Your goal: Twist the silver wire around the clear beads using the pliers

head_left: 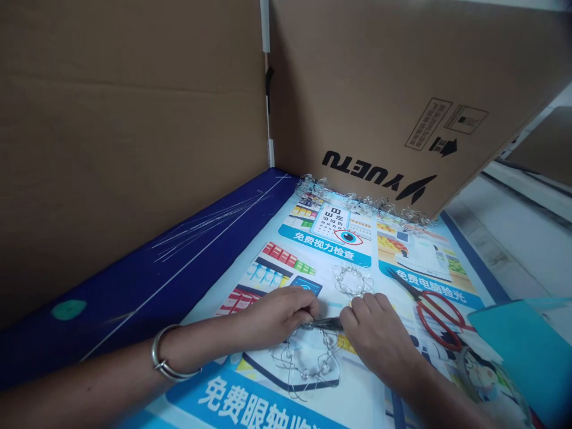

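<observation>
A ring of bent wire with clear beads (305,372) lies on the printed poster in front of me. My left hand (281,314) is closed in a pinch on the ring's far edge. In my right hand (375,328) is a pair of pliers (328,323), whose dark jaws meet the wire beside my left fingers. The handles are hidden inside my fist. Just beyond my hands lies a second beaded wire ring (351,279), apart from both.
Red-handled scissors (440,320) and a roll of clear tape (467,369) lie to the right, near a turquoise sheet (527,351). More wire pieces (366,205) line the back cardboard wall (357,89). Loose straight wires (210,223) lie at left.
</observation>
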Motion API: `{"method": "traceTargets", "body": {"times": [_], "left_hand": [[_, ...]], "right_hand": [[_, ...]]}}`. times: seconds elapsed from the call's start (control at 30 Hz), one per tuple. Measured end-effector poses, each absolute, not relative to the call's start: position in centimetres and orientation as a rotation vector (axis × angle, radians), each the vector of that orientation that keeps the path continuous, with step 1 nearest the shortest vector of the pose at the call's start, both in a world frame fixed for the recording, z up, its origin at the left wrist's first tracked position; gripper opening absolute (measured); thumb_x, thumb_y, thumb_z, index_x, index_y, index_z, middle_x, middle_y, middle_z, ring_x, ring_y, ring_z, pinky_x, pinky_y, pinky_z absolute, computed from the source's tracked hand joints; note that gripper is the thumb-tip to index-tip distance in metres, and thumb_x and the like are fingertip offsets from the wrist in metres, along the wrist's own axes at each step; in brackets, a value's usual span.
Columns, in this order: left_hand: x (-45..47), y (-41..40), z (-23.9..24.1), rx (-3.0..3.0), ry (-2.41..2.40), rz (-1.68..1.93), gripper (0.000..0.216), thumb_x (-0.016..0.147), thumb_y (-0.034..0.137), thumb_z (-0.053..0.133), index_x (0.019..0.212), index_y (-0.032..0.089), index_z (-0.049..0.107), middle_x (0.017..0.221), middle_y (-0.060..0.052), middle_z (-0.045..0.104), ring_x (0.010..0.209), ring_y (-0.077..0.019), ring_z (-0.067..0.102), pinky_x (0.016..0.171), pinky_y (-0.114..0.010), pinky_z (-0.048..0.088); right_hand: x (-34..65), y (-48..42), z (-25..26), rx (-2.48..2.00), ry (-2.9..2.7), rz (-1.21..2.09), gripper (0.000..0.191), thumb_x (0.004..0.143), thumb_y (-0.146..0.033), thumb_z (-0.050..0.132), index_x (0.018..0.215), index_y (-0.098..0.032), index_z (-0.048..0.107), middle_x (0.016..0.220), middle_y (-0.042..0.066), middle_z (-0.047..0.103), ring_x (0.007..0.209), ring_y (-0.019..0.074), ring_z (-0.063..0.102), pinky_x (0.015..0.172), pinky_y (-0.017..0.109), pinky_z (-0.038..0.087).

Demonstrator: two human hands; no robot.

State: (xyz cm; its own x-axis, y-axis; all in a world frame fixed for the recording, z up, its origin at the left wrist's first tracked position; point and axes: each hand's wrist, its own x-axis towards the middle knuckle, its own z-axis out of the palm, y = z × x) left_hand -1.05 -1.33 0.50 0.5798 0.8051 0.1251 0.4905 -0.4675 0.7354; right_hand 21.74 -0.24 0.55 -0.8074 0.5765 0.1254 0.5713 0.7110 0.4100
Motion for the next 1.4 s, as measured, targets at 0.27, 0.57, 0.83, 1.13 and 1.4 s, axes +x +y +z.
{"method": "traceTargets", "body": {"times": [0.27, 0.57, 0.83, 1.13, 1.4], "left_hand": [[-0.95, -1.32, 0.77, 2.12, 1.043, 0.639, 0.015, 0.082, 0.006, 0.044, 0.078, 0.017, 0.053, 0.074, 0.002, 0.056, 0.07, -0.0115, 0.049, 0.065, -0.022, 0.035], [-0.95, -1.36, 0.57, 2.11, 1.059, 0.644, 0.014, 0.081, 0.006, 0.045, 0.079, 0.018, 0.053, 0.074, 0.003, 0.056, 0.069, -0.0112, 0.049, 0.064, -0.022, 0.035], [-1.22, -1.32, 0.39, 2.107, 1.044, 0.671, 0.014, 0.082, 0.007, 0.043, 0.081, 0.018, 0.052, 0.076, 0.002, 0.055, 0.071, -0.0116, 0.049, 0.064, -0.022, 0.035], [-1.37, -1.57, 0.52, 2.124, 1.004, 0.684, 0.016, 0.08, 0.007, 0.044, 0.086, 0.018, 0.054, 0.078, 0.001, 0.056, 0.072, -0.0124, 0.049, 0.065, -0.023, 0.037], [-1.17, -1.8, 0.95, 2.196, 0.961, 0.715, 0.009, 0.081, 0.015, 0.048, 0.086, 0.018, 0.055, 0.077, -0.001, 0.057, 0.071, -0.0139, 0.05, 0.065, -0.026, 0.038]], "right_hand": [[21.53, -0.53, 1.18, 0.955, 2.905, 0.799, 0.009, 0.079, -0.012, 0.047, 0.075, -0.02, 0.048, 0.068, 0.003, 0.045, 0.066, 0.0197, 0.038, 0.062, 0.036, 0.023], [21.45, -0.24, 0.93, 0.95, 2.919, 0.66, 0.01, 0.078, -0.012, 0.051, 0.073, -0.02, 0.049, 0.07, 0.003, 0.048, 0.068, 0.0193, 0.039, 0.065, 0.035, 0.023], [21.24, 0.02, 0.9, 1.118, 2.948, 0.366, 0.011, 0.074, -0.021, 0.062, 0.072, -0.021, 0.051, 0.07, 0.001, 0.052, 0.069, 0.018, 0.042, 0.063, 0.031, 0.023], [21.42, 0.05, 1.11, 1.12, 2.937, 0.276, 0.015, 0.074, -0.028, 0.065, 0.073, -0.021, 0.052, 0.07, -0.001, 0.053, 0.067, 0.0164, 0.044, 0.064, 0.03, 0.024], [21.04, -0.45, 1.47, 1.095, 2.931, 0.359, 0.013, 0.074, -0.023, 0.063, 0.072, -0.021, 0.05, 0.069, 0.0, 0.052, 0.066, 0.0179, 0.042, 0.063, 0.032, 0.023]]}}
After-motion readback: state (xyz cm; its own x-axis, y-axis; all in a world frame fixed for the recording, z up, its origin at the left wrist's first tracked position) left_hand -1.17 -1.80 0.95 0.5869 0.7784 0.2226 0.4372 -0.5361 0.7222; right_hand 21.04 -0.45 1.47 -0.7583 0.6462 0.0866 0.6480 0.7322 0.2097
